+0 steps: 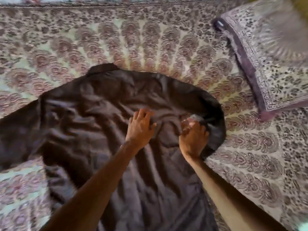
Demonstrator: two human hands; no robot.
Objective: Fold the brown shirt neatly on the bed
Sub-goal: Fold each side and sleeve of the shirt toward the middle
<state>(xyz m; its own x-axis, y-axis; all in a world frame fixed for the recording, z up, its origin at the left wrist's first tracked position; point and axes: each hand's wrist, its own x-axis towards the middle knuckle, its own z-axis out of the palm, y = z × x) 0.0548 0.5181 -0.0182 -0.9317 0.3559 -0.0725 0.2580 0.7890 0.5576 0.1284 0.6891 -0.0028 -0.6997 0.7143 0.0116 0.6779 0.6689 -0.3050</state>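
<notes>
- Both forearms reach up over the brown shirt [93,124], spread across the bed [150,47], collar away.
- Left hand [140,127] presses flat, open.
- Right hand [194,139], nearer the folded-in right sleeve [215,114], pinches it.

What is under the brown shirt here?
The patterned bedspread shows all around the brown shirt, so the shirt lies on it. Whether anything else sits beneath the cloth cannot be seen; both hands rest on top.

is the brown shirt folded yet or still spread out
Mostly spread: the brown shirt lies open, only its right sleeve folded inward.
</notes>
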